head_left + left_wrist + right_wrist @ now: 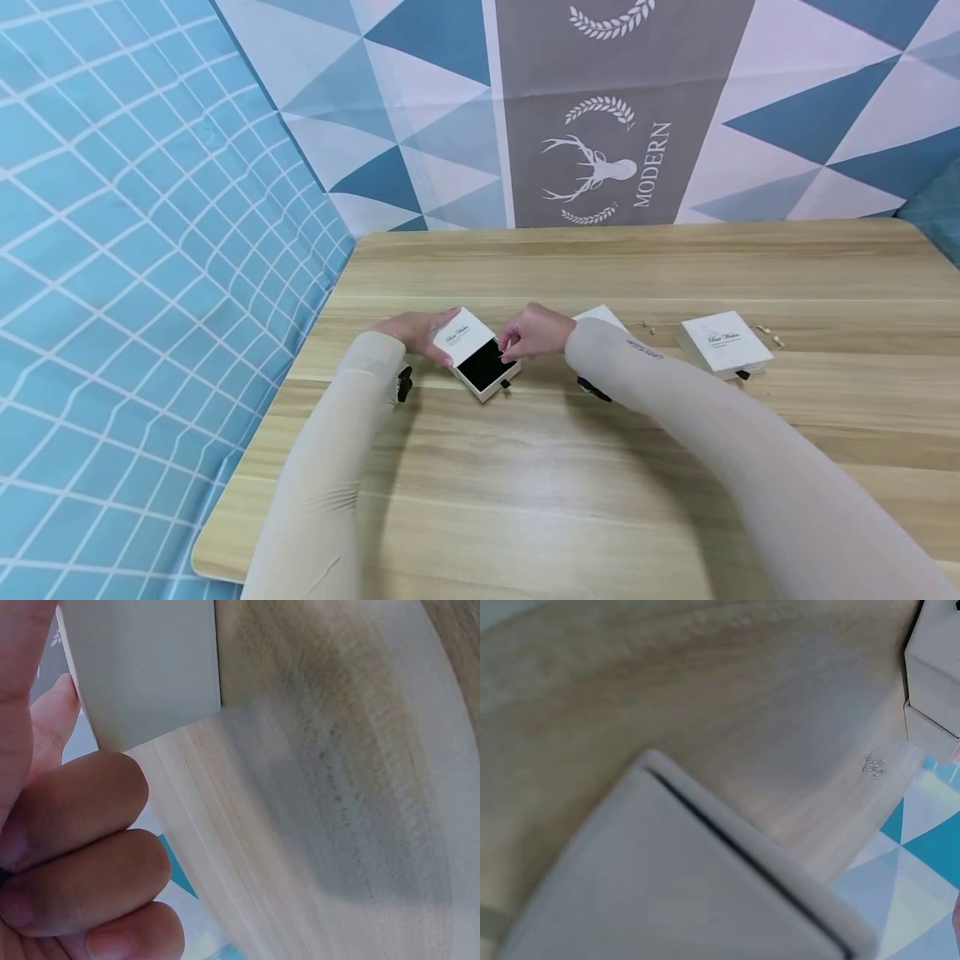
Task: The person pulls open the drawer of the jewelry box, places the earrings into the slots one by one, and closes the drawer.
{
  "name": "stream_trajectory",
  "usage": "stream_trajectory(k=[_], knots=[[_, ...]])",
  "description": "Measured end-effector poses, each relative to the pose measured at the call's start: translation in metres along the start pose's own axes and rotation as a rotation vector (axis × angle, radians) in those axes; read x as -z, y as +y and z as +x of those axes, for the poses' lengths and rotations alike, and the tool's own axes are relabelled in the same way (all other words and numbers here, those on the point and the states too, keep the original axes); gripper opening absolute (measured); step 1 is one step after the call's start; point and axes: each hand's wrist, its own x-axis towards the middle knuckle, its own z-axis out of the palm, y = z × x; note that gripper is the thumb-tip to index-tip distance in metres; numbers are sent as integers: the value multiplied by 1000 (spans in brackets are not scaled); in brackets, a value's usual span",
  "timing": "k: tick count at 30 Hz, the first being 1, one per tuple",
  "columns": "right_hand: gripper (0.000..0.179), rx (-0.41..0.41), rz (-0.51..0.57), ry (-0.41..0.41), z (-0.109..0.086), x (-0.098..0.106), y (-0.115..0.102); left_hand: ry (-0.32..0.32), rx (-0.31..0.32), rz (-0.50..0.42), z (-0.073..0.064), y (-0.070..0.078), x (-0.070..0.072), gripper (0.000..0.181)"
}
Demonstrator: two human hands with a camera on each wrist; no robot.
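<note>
My left hand (pixel 420 332) grips a small white jewelry gift box (pixel 464 333) printed "Best Wishes", with the thumb and a finger at its sides. In the left wrist view the other fingers curl below the pale box (pixel 146 667). Its drawer, lined in black (pixel 482 365), is slid out toward the lower right. My right hand (pixel 534 332) is over that drawer, thumb and fingers pinched together at the lining. What sits between the fingertips is too small to make out. Behind the right forearm, a second white box (pixel 602 315) is partly hidden.
Further right stands a third white box (pixel 723 342) with a black pull tab. Small jewelry pieces (pixel 769 336) lie beside it, and tiny beads (pixel 649 328) lie farther left. A sparkling silver piece (pixel 874 766) is on the table in the right wrist view. Blue cloth (pixel 150 250) borders the left side.
</note>
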Motion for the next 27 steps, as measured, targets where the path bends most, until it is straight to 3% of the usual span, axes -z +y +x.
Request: stream_trajectory(k=[5, 10, 16, 27], knots=[[10, 123, -203, -24, 6, 0, -1, 0, -9, 5, 1, 0, 0, 104], [10, 163, -344, -74, 11, 1, -3, 0, -10, 23, 1, 2, 0, 104], [10, 175, -404, -111, 17, 1, -7, -2, -1, 26, -1, 3, 2, 104], [8, 124, -426, -149, 21, -3, -6, -3, -12, -18, -1, 1, 0, 104]])
